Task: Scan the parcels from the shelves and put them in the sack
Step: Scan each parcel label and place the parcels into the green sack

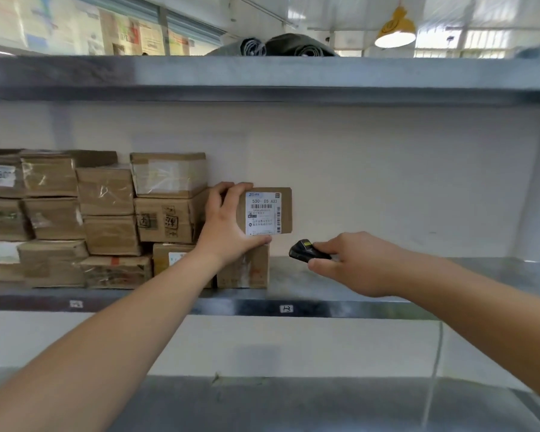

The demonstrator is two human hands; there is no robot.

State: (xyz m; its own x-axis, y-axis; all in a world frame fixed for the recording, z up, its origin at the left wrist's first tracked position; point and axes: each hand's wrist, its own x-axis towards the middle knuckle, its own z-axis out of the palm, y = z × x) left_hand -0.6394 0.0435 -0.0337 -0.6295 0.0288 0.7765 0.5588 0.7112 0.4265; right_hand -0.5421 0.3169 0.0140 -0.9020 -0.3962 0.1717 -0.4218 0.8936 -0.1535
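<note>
On the middle shelf (387,269), just left of centre, the left hand (228,226) grips a small brown parcel (272,210), fingers curled over its top edge and thumb under its lower edge, label facing the camera. At about four o'clock from it, the right hand (356,263) pinches a small black scanner (306,251), aimed up-left toward the label. Stacked boxes (106,219) crowd the nine o'clock side. Risks, as I judge them: the scanner's low angle may miss the barcode, and pulling the parcel out could nudge the box beneath (247,269). No sack is visible.

Scanner (307,253) perhaps half hidden by hand (353,263)
</note>
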